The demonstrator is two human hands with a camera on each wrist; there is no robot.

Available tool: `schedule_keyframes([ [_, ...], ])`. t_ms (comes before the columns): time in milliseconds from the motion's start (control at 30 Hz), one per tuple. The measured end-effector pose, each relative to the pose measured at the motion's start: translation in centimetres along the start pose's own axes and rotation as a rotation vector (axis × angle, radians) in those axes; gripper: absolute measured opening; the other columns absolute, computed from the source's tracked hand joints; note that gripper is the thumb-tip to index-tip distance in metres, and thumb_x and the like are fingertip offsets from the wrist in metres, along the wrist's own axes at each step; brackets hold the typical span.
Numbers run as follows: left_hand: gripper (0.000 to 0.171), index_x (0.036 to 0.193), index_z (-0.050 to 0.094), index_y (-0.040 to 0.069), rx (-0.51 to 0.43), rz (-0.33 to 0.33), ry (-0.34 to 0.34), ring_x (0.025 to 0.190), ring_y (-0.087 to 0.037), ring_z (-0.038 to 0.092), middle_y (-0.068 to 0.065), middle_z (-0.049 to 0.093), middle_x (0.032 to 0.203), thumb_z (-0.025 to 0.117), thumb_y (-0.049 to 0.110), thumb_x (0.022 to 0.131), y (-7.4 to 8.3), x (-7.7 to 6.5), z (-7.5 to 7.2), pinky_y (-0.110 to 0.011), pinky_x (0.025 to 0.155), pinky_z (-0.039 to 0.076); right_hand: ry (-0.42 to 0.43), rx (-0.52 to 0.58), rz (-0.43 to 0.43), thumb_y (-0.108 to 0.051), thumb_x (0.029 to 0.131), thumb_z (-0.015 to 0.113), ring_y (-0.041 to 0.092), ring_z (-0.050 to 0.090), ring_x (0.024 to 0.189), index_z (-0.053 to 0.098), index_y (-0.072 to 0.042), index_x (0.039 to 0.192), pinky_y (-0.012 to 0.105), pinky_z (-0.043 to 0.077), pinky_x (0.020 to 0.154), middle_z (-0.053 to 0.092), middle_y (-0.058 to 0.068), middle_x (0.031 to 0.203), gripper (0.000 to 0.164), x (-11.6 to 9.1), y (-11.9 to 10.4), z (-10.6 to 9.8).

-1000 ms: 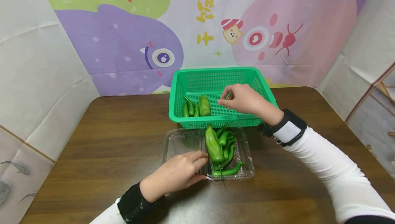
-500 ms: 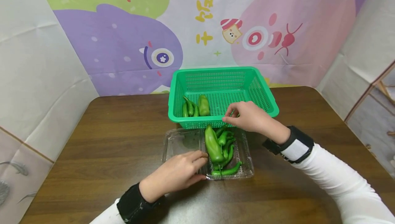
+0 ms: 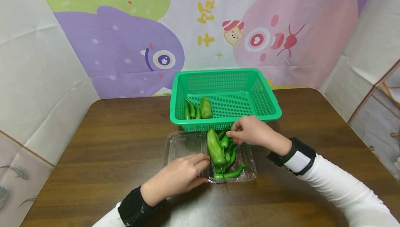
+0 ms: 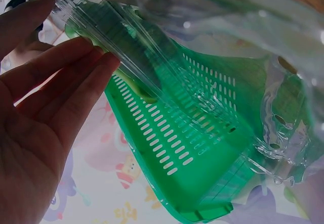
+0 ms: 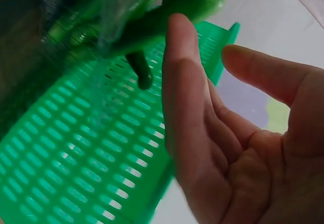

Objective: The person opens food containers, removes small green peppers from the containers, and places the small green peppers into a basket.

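My left hand (image 3: 178,175) grips the near edge of a clear plastic clamshell container (image 3: 249,166), thumb at the front corner and fingers by the hinge. Inside its right half lie a large pale green pepper (image 3: 215,149) and several slim green chili peppers (image 3: 229,175). Over the far right part of that pile is my right hand (image 3: 254,131), its fingertips overlapping the peppers in the head view. The right wrist view shows its thumb and fingers (image 5: 179,82) apart, nothing between them. The open lid (image 3: 184,147) spreads left, partly behind the left hand.
Just behind the container stands a green perforated basket (image 3: 225,119). At its left end lie a few slim chili peppers (image 3: 192,110) and one thick green pepper (image 3: 206,107). A printed cartoon cloth (image 3: 131,46) hangs behind the brown wooden table (image 3: 125,143).
From above the basket, my right hand has come back toward me and down to the peppers in the container. The left hand stays in place. The peppers lie as before.
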State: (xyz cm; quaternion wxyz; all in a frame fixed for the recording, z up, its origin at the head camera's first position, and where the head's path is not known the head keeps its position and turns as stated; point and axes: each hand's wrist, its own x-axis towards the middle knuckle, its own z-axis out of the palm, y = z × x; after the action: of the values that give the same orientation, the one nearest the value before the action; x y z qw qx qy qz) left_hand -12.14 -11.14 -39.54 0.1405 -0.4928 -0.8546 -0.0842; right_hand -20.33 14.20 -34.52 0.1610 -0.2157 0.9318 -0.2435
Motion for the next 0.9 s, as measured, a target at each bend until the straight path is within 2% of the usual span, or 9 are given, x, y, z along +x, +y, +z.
schedule_keyframes([
  [133,0.036,0.106,0.064,0.007,-0.001,0.0,0.0,0.099,-0.013,0.063,-0.003,0.062,0.111,0.072,0.033,0.083,0.0,0.0,0.0,-0.023,0.083,0.055,-0.029,0.017,0.012,-0.032,0.093,0.059,0.016,0.068,0.065,0.074,-0.011,0.083,0.026,0.053,0.059,0.069,-0.002,0.068,0.028,0.2,0.2,0.4],
  [267,0.036,0.106,0.064,0.007,0.004,0.001,0.003,0.098,-0.012,0.063,-0.003,0.062,0.111,0.072,0.034,0.082,0.0,0.0,0.0,-0.023,0.082,0.055,-0.051,0.031,0.032,-0.034,0.094,0.058,0.016,0.068,0.062,0.075,-0.01,0.081,0.026,0.055,0.058,0.069,-0.002,0.065,0.032,0.4,0.4,0.7],
  [500,0.036,0.106,0.064,0.008,-0.009,-0.005,-0.006,0.098,-0.012,0.063,-0.002,0.062,0.111,0.072,0.034,0.083,0.0,-0.1,-0.1,-0.023,0.082,0.055,-0.08,0.055,0.117,-0.041,0.094,0.055,0.018,0.067,0.056,0.074,-0.008,0.073,0.033,0.058,0.057,0.067,0.001,0.057,0.043,1.4,0.7,1.2],
  [633,0.036,0.107,0.064,0.007,-0.011,-0.007,-0.005,0.098,-0.012,0.063,-0.003,0.062,0.111,0.072,0.034,0.083,0.0,-0.1,-0.1,-0.023,0.082,0.055,-0.088,0.055,0.156,-0.046,0.093,0.054,0.02,0.067,0.054,0.072,-0.007,0.071,0.032,0.057,0.054,0.065,0.002,0.054,0.048,1.9,0.9,1.6],
  [900,0.037,0.108,0.064,0.007,-0.011,-0.006,-0.006,0.098,-0.013,0.063,-0.003,0.062,0.112,0.071,0.034,0.084,0.0,-0.1,-0.1,-0.023,0.082,0.055,-0.086,0.058,0.156,-0.049,0.092,0.054,0.024,0.068,0.054,0.07,-0.005,0.065,0.029,0.055,0.049,0.064,0.003,0.051,0.054,2.5,1.0,2.1],
])
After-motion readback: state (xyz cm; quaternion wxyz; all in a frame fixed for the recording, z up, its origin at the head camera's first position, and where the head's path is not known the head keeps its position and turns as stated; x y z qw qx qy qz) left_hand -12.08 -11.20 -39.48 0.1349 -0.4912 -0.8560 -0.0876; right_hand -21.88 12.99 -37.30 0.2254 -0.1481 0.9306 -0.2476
